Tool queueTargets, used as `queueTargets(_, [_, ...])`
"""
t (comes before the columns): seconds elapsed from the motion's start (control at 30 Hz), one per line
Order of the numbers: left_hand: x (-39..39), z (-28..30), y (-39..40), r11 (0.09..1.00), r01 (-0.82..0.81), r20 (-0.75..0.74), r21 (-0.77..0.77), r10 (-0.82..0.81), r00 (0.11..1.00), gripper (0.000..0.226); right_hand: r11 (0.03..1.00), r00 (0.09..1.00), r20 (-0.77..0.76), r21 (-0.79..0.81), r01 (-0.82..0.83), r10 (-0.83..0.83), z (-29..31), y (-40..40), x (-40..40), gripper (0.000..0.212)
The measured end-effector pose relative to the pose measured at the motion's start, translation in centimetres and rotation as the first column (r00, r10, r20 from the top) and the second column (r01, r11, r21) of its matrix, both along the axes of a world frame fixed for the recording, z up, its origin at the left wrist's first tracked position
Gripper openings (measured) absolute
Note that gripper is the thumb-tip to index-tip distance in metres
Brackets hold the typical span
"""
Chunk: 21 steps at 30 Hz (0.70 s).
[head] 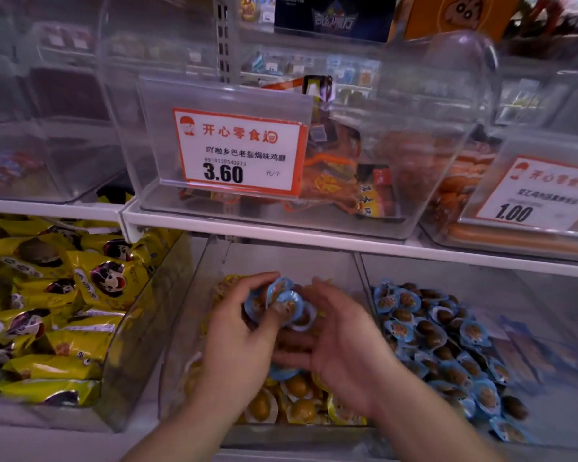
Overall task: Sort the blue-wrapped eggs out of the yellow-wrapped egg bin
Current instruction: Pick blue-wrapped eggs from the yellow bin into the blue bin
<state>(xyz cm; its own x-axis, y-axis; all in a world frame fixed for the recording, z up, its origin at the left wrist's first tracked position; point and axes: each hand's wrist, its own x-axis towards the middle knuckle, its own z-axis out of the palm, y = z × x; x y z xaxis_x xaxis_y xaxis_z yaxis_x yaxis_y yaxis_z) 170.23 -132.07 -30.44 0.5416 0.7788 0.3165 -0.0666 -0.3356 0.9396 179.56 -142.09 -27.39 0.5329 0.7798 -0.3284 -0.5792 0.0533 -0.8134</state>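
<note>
The left hand [237,331] is gripping a small cluster of blue-wrapped eggs [281,303] between curled fingers and thumb, holding them above the yellow-wrapped egg bin [194,328] — the clear middle bin on the lower shelf. The right hand [341,341] is hovering just beside it at 3 o'clock, palm up and fingers relaxed, holding nothing that I can make out.

The sorting is looking partly done: several blue ones are already gathered in the grip, but at least 1 more blue wrapper [282,373] is lying among the yellow-wrapped eggs [297,400] just below the hands, and more may be hiding under them. The gathered eggs are not yet in the blue egg bin [531,328], which is sitting at 3 o'clock, already well stocked.

This is a shop's shelving — a white shelf edge [314,240] is running across above, carrying clear tubs with a price tag [239,151] reading 3.60. Yellow snack packets [64,295] are filling the bin at 9 o'clock.
</note>
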Motion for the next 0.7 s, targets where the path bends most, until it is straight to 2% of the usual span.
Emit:
queueTargets(0.03, [0.2, 0.1, -0.7, 0.988, 0.024, -0.015, 0.149, -0.022, 1.0, 0.038, 0.998, 0.992, -0.126, 0.056, -0.022, 0.029, 0.2, 0.0, -0.5, 0.038])
queueTargets(0.1, [0.8, 0.1, -1.8, 0.895, 0.135, -0.129, 0.426, -0.088, 0.988, 0.042, 0.99, 0.97, -0.241, 0.13, 0.048, -0.016, 0.5, 0.0, -0.9, 0.041])
queueTargets(0.2, [1.7, 0.1, -2.6, 0.744, 0.274, -0.268, 0.61, -0.131, 0.954, 0.055, 0.98, 0.965, -0.229, 0.12, 0.156, -0.125, 0.8, -0.7, -0.3, 0.042])
queueTargets(0.27, [1.8, -0.2, -3.1, 0.727, 0.346, -0.265, 0.594, -0.23, 0.937, 0.067, 0.98, 0.98, -0.152, 0.137, 0.146, -0.125, 0.8, -1.6, 0.4, 0.038])
queueTargets(0.3, [1.7, -0.1, -3.2, 0.762, 0.395, -0.214, 0.513, -0.331, 0.919, 0.069, 0.98, 0.988, -0.097, 0.144, 0.134, -0.121, 0.7, -2.1, 0.7, 0.034])
queueTargets(0.37, [1.2, 0.4, -2.8, 0.83, 0.501, 0.022, 0.244, -0.521, 0.853, 0.063, 0.982, 0.994, 0.007, 0.158, 0.107, -0.109, 0.6, -3.4, 2.0, 0.04])
queueTargets(0.4, [1.0, 0.7, -2.1, 0.851, 0.509, 0.148, 0.13, -0.525, 0.838, 0.057, 0.98, 0.993, 0.04, 0.171, 0.103, -0.111, 0.5, -4.2, 2.9, 0.046])
queueTargets(0.43, [1.0, 0.8, -1.1, 0.884, 0.466, 0.228, 0.044, -0.463, 0.857, 0.05, 0.978, 0.988, 0.08, 0.17, 0.119, -0.134, 0.5, -4.9, 3.9, 0.047])
queueTargets(0.47, [1.0, 0.8, 0.2, 0.922, 0.387, 0.251, -0.004, -0.374, 0.893, 0.041, 0.978, 0.974, 0.153, 0.149, 0.147, -0.17, 0.4, -5.6, 5.1, 0.043])
queueTargets(0.5, [1.0, 0.6, 1.4, 0.955, 0.296, 0.205, 0.005, -0.291, 0.935, 0.031, 0.979, 0.944, 0.263, 0.092, 0.183, -0.201, 0.4, -6.4, 6.2, 0.037])
queueTargets(0.57, [0.7, -0.5, 3.6, 0.97, 0.202, -0.025, 0.132, -0.201, 0.979, 0.021, 0.958, 0.841, 0.498, -0.062, 0.28, -0.214, 0.3, -7.6, 8.5, 0.032])
queueTargets(0.63, [0.2, -1.7, 4.7, 0.948, 0.244, -0.242, 0.205, -0.192, 0.951, 0.018, 0.913, 0.82, 0.536, -0.2, 0.356, -0.202, -0.4, -8.7, 10.8, 0.035])
queueTargets(0.7, [0.0, -2.2, 4.9, 0.922, 0.302, -0.375, 0.243, -0.198, 0.906, 0.016, 0.838, 0.811, 0.539, -0.317, 0.445, -0.227, -1.1, -9.8, 12.7, 0.03])
